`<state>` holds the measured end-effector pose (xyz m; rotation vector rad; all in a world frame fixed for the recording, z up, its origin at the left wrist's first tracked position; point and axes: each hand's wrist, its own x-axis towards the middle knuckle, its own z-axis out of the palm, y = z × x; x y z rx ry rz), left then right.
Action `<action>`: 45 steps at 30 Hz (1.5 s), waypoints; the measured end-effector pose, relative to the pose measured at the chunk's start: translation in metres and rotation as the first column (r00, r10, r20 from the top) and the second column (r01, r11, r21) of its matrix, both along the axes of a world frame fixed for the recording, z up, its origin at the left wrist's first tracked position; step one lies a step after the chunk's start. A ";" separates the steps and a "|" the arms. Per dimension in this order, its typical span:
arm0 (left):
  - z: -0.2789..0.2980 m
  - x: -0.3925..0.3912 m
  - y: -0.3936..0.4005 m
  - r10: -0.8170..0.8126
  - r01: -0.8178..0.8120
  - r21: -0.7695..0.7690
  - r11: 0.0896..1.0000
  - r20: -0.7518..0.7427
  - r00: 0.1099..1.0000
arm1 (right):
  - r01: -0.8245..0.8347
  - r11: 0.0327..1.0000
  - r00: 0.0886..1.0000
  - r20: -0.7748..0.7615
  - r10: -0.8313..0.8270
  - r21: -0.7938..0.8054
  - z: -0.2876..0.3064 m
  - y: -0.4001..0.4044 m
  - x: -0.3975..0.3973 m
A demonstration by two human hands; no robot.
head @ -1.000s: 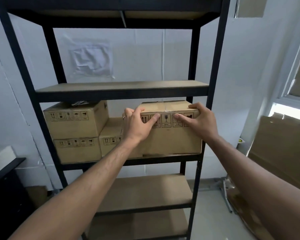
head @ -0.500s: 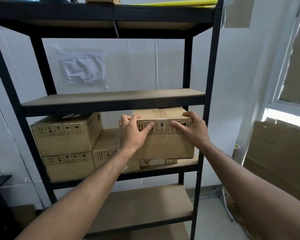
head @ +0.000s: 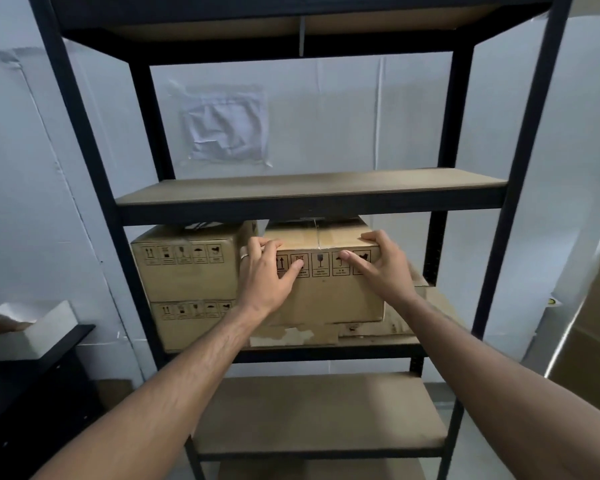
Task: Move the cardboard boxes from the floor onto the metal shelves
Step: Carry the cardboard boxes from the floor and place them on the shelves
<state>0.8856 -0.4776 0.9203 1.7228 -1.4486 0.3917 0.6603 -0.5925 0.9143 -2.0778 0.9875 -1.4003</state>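
Observation:
A cardboard box [head: 329, 296] with black handling symbols sits on the middle level of the black metal shelf unit [head: 312, 204], on top of a flatter carton [head: 406, 323]. My left hand [head: 265, 275] grips its top left corner, fingers over the top edge and thumb on the front. My right hand [head: 378, 265] grips the top right corner the same way. Two stacked boxes [head: 184, 268] stand beside it on the left, close against it.
The board above [head: 309, 183] and the board below [head: 312, 410] carry nothing. A dark low cabinet [head: 32, 375] with a white item stands at the left. Flattened cardboard [head: 596, 341] leans at the right by a window. A plastic sheet [head: 226, 123] is taped to the wall.
The box has slid further back onto the shelf under my hands, showing more of the flat carton beneath. The view has moved closer and shifted.

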 end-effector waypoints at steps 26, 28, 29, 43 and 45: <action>-0.038 0.115 -0.059 0.219 -0.270 0.079 0.960 0.393 0.893 | 0.163 0.987 0.987 -0.009 -0.163 -0.008 -0.025 -0.050 0.126; -0.039 0.110 -0.059 0.224 -0.271 0.078 0.960 0.373 0.901 | 0.157 0.988 0.987 -0.018 -0.157 0.006 -0.022 -0.044 0.126; -0.039 0.106 -0.059 0.225 -0.268 0.075 0.960 0.362 0.905 | 0.150 0.989 0.988 -0.024 -0.150 0.006 -0.021 -0.040 0.124; -0.045 -0.112 -0.073 -0.229 0.222 0.062 0.973 0.378 0.897 | 0.364 0.918 0.887 -0.244 -0.393 -0.156 -0.038 0.022 -0.082; -0.050 -0.169 -0.071 -0.328 0.315 0.098 0.944 0.370 0.869 | 0.427 0.891 0.846 -0.279 -0.454 -0.157 -0.045 0.038 -0.139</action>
